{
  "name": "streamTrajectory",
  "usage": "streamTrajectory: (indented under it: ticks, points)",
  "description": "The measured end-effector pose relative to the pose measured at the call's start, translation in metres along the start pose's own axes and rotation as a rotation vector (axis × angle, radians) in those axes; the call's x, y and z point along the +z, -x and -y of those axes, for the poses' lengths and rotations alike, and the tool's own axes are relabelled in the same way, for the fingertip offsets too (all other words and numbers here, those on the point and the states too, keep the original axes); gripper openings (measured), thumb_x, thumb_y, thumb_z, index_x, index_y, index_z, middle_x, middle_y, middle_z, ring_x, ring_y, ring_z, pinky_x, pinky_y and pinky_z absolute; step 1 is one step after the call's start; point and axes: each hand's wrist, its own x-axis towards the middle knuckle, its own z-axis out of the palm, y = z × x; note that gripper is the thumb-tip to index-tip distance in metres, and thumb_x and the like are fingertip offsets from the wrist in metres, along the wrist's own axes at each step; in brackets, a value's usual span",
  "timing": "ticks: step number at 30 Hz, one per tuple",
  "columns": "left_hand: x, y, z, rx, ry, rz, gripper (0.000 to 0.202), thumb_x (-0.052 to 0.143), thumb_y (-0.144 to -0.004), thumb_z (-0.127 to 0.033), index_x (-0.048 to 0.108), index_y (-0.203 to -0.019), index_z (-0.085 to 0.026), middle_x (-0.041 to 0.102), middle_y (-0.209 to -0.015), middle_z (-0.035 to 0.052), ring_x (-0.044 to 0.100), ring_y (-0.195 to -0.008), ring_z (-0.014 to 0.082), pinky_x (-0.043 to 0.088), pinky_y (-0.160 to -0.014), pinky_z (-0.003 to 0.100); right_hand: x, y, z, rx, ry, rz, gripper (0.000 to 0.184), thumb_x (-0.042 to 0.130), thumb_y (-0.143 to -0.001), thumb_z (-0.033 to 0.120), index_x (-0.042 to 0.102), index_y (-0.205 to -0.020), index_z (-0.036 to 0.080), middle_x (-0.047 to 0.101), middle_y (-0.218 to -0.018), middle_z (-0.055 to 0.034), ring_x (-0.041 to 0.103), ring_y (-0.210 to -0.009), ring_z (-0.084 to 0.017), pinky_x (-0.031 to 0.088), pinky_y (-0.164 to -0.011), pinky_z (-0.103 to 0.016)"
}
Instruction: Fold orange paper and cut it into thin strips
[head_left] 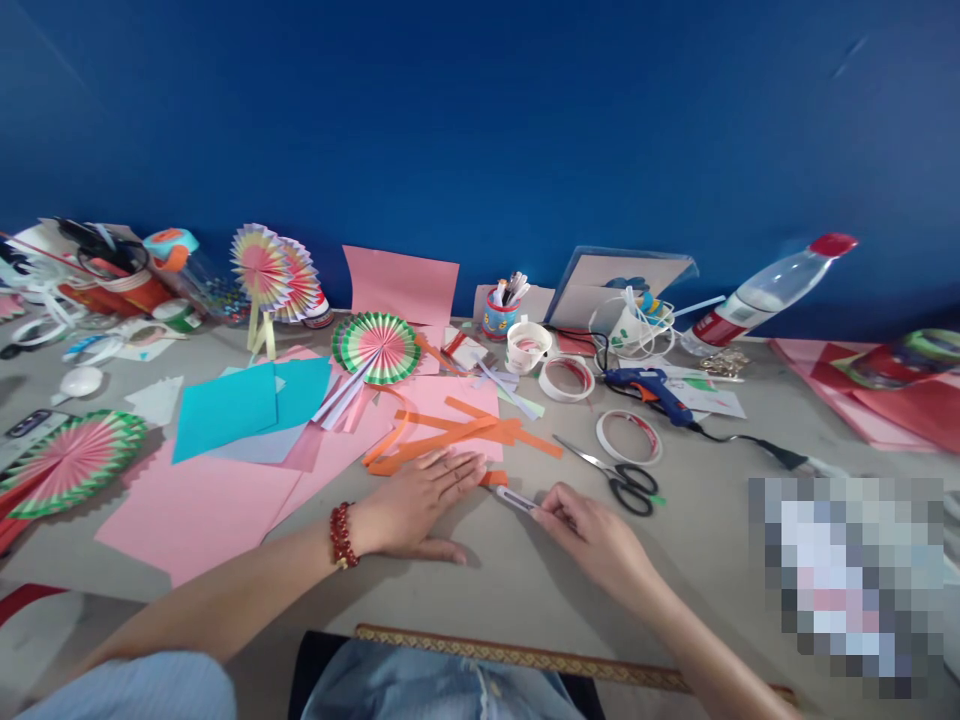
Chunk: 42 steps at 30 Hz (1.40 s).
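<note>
I read tabletop point(510, 570) grey, matt, smooth | pink paper sheets point(202, 500) matt | orange paper strips point(450, 432) matt | cutter point(517, 497) pale plastic, slight sheen | scissors point(619, 475) shiny metal blades, black plastic handles | glue gun point(649, 388) blue plastic, glossy | bottle point(765, 290) clear glossy plastic, red cap | bracelet point(342, 535) glossy red beads

The left hand point(420, 500) lies flat, fingers spread, pressing down on orange paper strips point(450, 432) over a pink sheet point(225, 500). The right hand point(592, 530) pinches a small utility knife point(514, 495), its tip at the strip's edge just beside the left fingertips. Black-handled scissors point(622, 478) lie near (blades open), with a blue glue gun point(651, 388) and tape rolls point(628, 436) beyond.
</note>
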Motion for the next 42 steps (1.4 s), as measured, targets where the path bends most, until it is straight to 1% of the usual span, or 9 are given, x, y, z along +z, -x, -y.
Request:
streamTrajectory:
  ticks: [13,15,19,23,27,32,37,40,42]
  points:
    - [0.0,0.002,0.001,0.006,0.009,-0.048,0.112,0.042,-0.091,-0.08,-0.021,-0.159,-0.018,0.006,-0.168,0.014,0.011,-0.155,0.0311,0.012,-0.126,0.044,0.011,0.008,-0.006,0.018,0.28,-0.097,0.034,0.043,-0.101,0.051,0.053,-0.081,0.025,0.062,-0.059,0.0027,0.061,-0.053,-0.018,0.027,-0.048,-0.026]
    - [0.0,0.002,0.002,0.01,0.022,-0.048,0.111,0.043,-0.091,-0.079,-0.02,-0.159,-0.018,0.007,-0.168,0.014,0.012,-0.155,0.0315,0.012,-0.126,0.044,0.012,0.01,-0.005,-0.027,0.332,-0.119,0.036,0.04,-0.103,0.051,0.054,-0.081,0.025,0.062,-0.06,0.0026,0.061,-0.051,-0.017,0.027,-0.047,-0.027]
    - [-0.001,0.003,0.002,0.019,0.034,-0.057,0.107,0.043,-0.092,-0.077,-0.014,-0.161,-0.018,0.006,-0.168,0.0132,0.011,-0.156,0.0312,0.012,-0.127,0.044,0.012,0.012,0.0,-0.169,0.414,-0.201,0.039,0.034,-0.106,0.046,0.054,-0.081,0.024,0.067,-0.075,-0.0003,0.063,-0.056,-0.015,0.03,-0.048,-0.027]
    - [-0.007,0.004,0.0,0.028,0.011,-0.07,0.098,0.04,-0.095,-0.075,-0.003,-0.163,-0.019,0.009,-0.168,0.0118,0.011,-0.156,0.0305,0.01,-0.127,0.047,0.009,0.014,0.003,-0.214,0.349,-0.19,0.031,0.035,-0.106,0.038,0.058,-0.09,0.025,0.069,-0.08,0.0,0.065,-0.059,-0.015,0.036,-0.051,-0.026]
    - [-0.014,0.013,0.0,-0.022,-0.032,-0.061,0.088,0.037,-0.098,-0.071,0.007,-0.163,-0.02,0.015,-0.167,0.0117,0.015,-0.155,0.0293,0.007,-0.127,0.048,0.004,0.015,0.004,-0.182,0.27,-0.123,0.025,0.038,-0.104,0.034,0.058,-0.092,0.025,0.07,-0.08,0.0001,0.066,-0.062,-0.016,0.038,-0.053,-0.025]
    - [-0.01,0.029,0.004,0.007,-0.013,-0.01,0.094,0.04,-0.096,-0.073,-0.001,-0.163,-0.022,0.013,-0.167,0.0102,0.016,-0.155,0.0274,0.007,-0.127,0.043,0.004,0.015,0.004,-0.092,0.176,-0.079,0.025,0.043,-0.102,0.04,0.052,-0.084,0.025,0.067,-0.071,0.0024,0.064,-0.06,-0.017,0.036,-0.053,-0.024]
    - [-0.001,0.031,0.004,-0.034,-0.012,0.005,0.095,0.04,-0.096,-0.074,-0.004,-0.163,-0.022,0.009,-0.168,0.0104,0.012,-0.156,0.0275,0.008,-0.127,0.043,0.008,0.014,-0.001,-0.034,0.172,-0.089,0.032,0.045,-0.101,0.047,0.051,-0.08,0.025,0.063,-0.064,0.004,0.062,-0.057,-0.016,0.033,-0.052,-0.024]
    - [0.001,0.027,0.0,-0.051,-0.015,-0.003,0.097,0.039,-0.094,-0.076,-0.002,-0.163,-0.021,0.009,-0.168,0.0112,0.011,-0.156,0.0282,0.007,-0.127,0.044,0.01,0.014,-0.004,-0.047,0.237,-0.12,0.035,0.044,-0.102,0.049,0.052,-0.079,0.024,0.061,-0.063,0.0043,0.061,-0.054,-0.015,0.031,-0.05,-0.025]
    - [0.002,0.024,-0.002,-0.05,-0.024,-0.01,0.098,0.037,-0.094,-0.077,-0.002,-0.163,-0.02,0.009,-0.168,0.0115,0.011,-0.156,0.0284,0.005,-0.127,0.045,0.011,0.014,-0.005,-0.114,0.312,-0.148,0.034,0.043,-0.103,0.046,0.056,-0.082,0.023,0.064,-0.067,0.0033,0.062,-0.054,-0.014,0.031,-0.049,-0.025]
